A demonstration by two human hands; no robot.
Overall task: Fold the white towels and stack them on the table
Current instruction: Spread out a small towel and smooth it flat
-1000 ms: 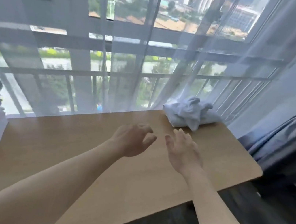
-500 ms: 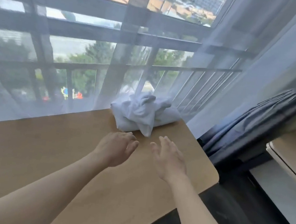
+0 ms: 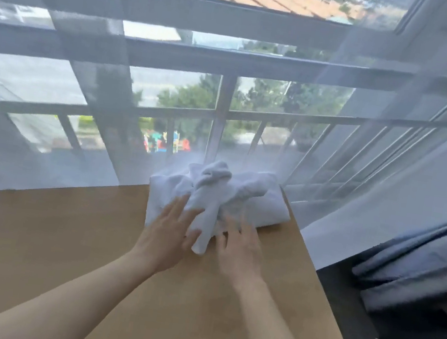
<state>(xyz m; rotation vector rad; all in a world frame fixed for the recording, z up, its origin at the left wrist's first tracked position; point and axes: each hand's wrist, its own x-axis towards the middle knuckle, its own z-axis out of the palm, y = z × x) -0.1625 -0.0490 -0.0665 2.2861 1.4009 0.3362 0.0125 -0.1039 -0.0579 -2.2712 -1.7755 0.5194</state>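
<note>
While your left hand [image 3: 167,236] and right hand [image 3: 239,248] touch the crumpled towel pile [image 3: 221,198] at the table's [image 3: 62,232] far window edge, fingers spread, gripping nothing, pickup begins; next pinch one towel free.

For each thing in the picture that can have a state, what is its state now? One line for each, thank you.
white towels: crumpled pile, not folded, at the far right corner of the table.
left hand: fingers straight, touching the towels' left side.
right hand: fingers spread, at the towels' near edge; grip not visible.
table: bears the towels.
sheer curtain: drawn across the window.
grey curtain: gathered at the right.
</note>
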